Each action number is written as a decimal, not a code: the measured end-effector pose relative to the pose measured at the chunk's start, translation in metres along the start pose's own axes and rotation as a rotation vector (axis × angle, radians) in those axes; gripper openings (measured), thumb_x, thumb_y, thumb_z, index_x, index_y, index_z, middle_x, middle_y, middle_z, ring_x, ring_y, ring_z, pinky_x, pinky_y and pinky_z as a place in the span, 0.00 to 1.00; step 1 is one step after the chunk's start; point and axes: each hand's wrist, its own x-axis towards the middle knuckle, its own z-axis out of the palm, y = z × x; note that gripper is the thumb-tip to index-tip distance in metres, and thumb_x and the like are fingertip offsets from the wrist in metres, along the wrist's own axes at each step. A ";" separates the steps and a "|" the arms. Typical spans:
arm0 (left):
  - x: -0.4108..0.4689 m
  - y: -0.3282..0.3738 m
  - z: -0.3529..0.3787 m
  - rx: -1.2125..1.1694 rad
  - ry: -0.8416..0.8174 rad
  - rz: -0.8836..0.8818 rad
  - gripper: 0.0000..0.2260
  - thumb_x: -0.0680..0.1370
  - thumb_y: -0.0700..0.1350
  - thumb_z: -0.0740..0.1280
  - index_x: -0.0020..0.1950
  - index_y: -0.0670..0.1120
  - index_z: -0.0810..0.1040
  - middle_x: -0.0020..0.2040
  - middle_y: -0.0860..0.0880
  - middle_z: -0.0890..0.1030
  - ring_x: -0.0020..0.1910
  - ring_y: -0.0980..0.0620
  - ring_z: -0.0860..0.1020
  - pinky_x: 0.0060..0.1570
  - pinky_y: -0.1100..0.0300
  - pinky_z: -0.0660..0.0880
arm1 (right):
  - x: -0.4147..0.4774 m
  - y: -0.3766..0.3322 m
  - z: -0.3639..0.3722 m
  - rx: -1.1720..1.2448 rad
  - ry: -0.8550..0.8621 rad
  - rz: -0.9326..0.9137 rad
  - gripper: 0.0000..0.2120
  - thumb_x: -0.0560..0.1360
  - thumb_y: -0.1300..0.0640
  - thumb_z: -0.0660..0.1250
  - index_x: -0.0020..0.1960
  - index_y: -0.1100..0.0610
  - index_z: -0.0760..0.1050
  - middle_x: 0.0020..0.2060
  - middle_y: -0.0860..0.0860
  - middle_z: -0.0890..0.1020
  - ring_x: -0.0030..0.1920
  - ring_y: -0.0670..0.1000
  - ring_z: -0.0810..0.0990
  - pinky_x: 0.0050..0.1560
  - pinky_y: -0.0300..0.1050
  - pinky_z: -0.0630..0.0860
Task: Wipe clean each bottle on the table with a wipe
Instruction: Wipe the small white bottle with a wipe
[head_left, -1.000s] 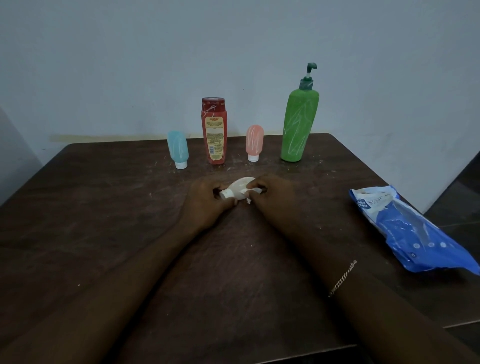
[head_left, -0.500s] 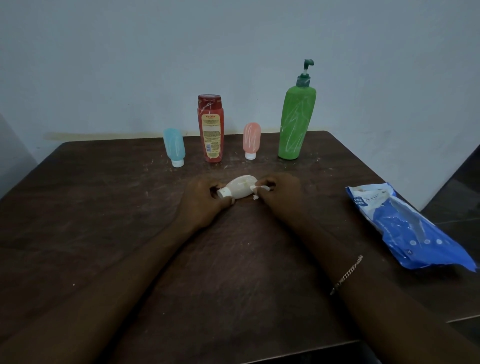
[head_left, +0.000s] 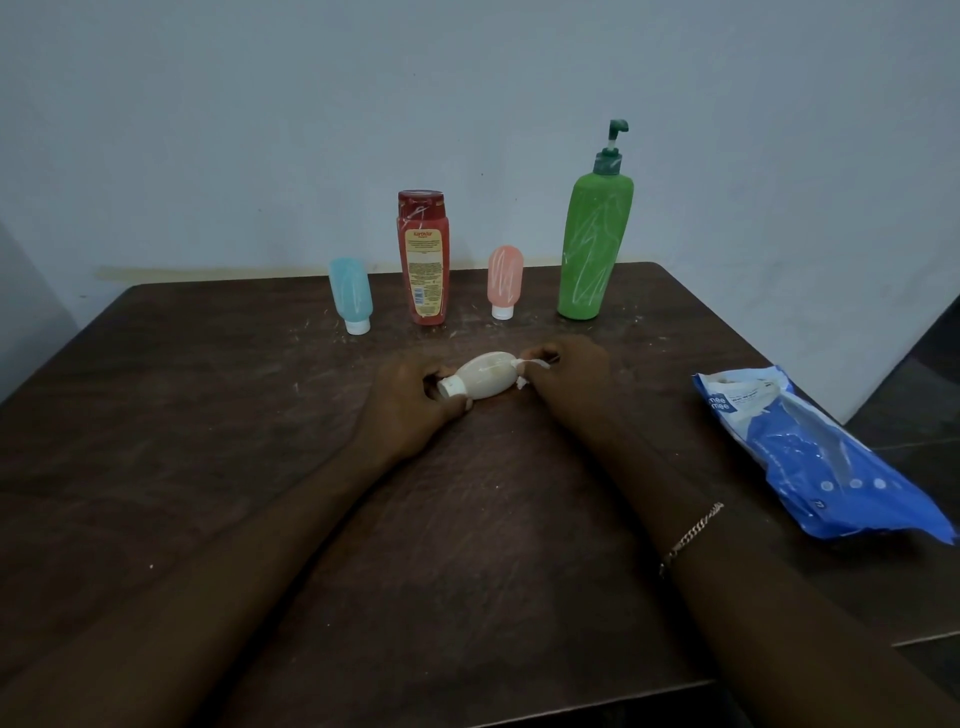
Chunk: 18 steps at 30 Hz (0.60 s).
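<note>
A small cream bottle (head_left: 488, 381) with a white cap lies on its side at the middle of the dark wooden table (head_left: 208, 467). My left hand (head_left: 415, 410) grips its cap end. My right hand (head_left: 569, 374) pinches a crumpled white wipe (head_left: 532, 366) against the bottle's far end. Along the back edge stand a blue tube (head_left: 351, 301), a red bottle (head_left: 422, 257), a pink tube (head_left: 504, 280) and a tall green pump bottle (head_left: 594, 244), the last three streaked with white marks.
A blue and white pack of wipes (head_left: 815, 457) lies at the table's right edge. A pale wall rises just behind the row of bottles. White smudges speckle the tabletop near the bottles.
My right hand has slid with the wipe along the cream bottle from its middle to its far end, uncovering the body. My left hand has kept its hold on the cap.
</note>
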 end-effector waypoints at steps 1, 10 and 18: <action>0.000 0.000 0.000 -0.003 -0.003 -0.002 0.18 0.71 0.50 0.78 0.57 0.46 0.81 0.47 0.52 0.80 0.43 0.58 0.75 0.44 0.62 0.73 | 0.000 -0.002 0.003 -0.003 -0.008 0.002 0.09 0.74 0.53 0.70 0.52 0.53 0.85 0.46 0.48 0.86 0.45 0.44 0.81 0.49 0.39 0.77; 0.000 0.001 -0.001 -0.006 -0.012 -0.010 0.17 0.71 0.50 0.78 0.56 0.46 0.81 0.47 0.52 0.80 0.43 0.57 0.76 0.46 0.55 0.76 | -0.001 0.000 0.003 -0.013 0.012 -0.002 0.08 0.74 0.54 0.71 0.51 0.54 0.85 0.45 0.48 0.86 0.40 0.40 0.78 0.42 0.28 0.71; 0.000 -0.001 0.000 -0.014 -0.018 0.006 0.16 0.71 0.49 0.78 0.56 0.46 0.81 0.48 0.50 0.81 0.43 0.58 0.76 0.45 0.57 0.76 | -0.008 0.001 0.004 -0.035 -0.049 -0.066 0.09 0.74 0.54 0.71 0.53 0.50 0.84 0.50 0.46 0.84 0.47 0.40 0.76 0.49 0.31 0.70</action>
